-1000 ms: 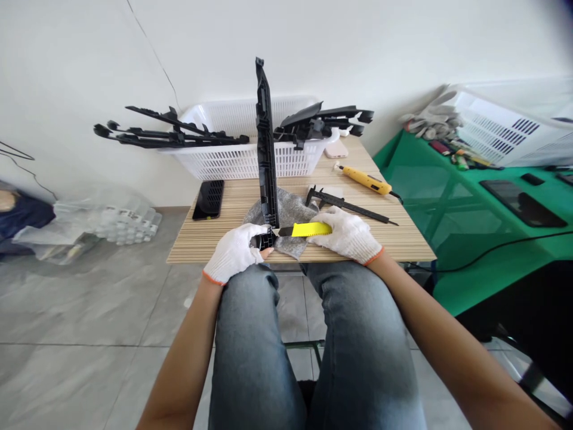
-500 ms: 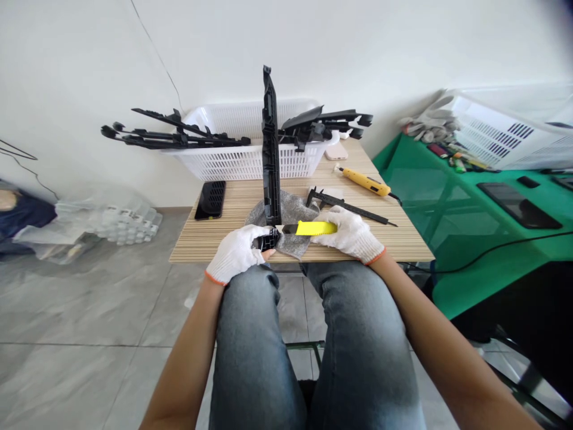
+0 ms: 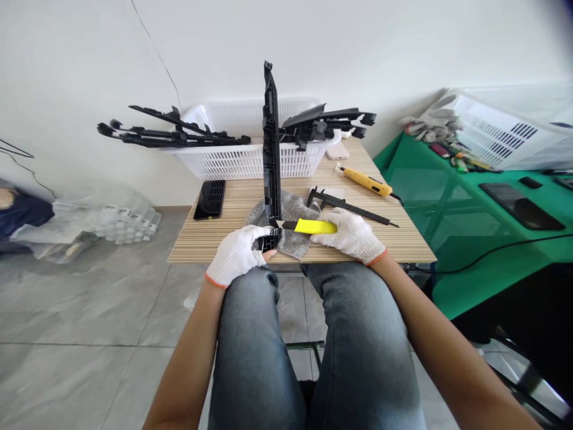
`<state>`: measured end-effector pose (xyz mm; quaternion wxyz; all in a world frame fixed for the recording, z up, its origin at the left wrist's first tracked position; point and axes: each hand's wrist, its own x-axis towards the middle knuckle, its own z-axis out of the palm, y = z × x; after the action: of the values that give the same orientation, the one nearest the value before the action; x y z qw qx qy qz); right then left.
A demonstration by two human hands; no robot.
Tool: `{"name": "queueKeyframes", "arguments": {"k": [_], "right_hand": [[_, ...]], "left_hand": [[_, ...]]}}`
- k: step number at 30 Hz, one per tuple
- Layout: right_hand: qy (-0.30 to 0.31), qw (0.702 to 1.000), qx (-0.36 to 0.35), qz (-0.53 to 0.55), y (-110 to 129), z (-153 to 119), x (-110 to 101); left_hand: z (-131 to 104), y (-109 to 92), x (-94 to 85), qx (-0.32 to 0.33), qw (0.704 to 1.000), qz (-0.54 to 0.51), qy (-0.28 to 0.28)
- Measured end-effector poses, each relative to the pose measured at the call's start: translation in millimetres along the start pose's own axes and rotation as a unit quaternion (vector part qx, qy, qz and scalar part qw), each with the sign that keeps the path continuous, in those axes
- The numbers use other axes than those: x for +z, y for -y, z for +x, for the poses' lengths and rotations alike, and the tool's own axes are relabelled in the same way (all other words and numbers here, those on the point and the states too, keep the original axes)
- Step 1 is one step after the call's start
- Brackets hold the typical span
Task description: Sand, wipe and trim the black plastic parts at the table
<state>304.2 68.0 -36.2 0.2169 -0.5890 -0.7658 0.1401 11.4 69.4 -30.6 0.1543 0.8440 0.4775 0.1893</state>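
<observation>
My left hand [image 3: 237, 254], in a white glove with an orange cuff, is closed on the near end of a long black plastic part [image 3: 271, 143]. The part points away from me over a grey cloth [image 3: 295, 209]. My right hand [image 3: 351, 234], gloved too, grips a yellow-handled knife [image 3: 316, 227]. Its blade tip points left and meets or nearly meets the black part, just beyond my left fingers.
Behind stands a white basket [image 3: 233, 162] with several black parts across it. On the wooden table [image 3: 192, 242] are a phone [image 3: 210, 199], a caliper [image 3: 358, 209] and a yellow tool [image 3: 367, 181]. A green table [image 3: 412, 179] stands to the right.
The knife has shifted slightly up and its tip now lies a little farther along the black part, with the handle tilted differently. My left hand keeps its hold.
</observation>
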Motion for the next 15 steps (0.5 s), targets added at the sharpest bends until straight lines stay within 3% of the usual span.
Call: {"name": "queueKeyframes", "arguments": {"k": [5, 10, 15], "right_hand": [[-0.025, 1.0, 0.002, 0.006, -4.5, 0.0, 3.6], [0.023, 1.0, -0.02, 0.004, -1.5, 0.7, 2.1], [0.033, 0.999, -0.024, -0.002, -0.5, 0.7, 1.0]], "left_hand": [[-0.8, 0.5, 0.9, 0.005, 1.0, -0.005, -0.005], [-1.2, -3.5, -2.9, 0.012, 1.0, -0.008, 0.005], [-2.2, -4.5, -5.9, 0.012, 1.0, -0.027, 0.007]]}}
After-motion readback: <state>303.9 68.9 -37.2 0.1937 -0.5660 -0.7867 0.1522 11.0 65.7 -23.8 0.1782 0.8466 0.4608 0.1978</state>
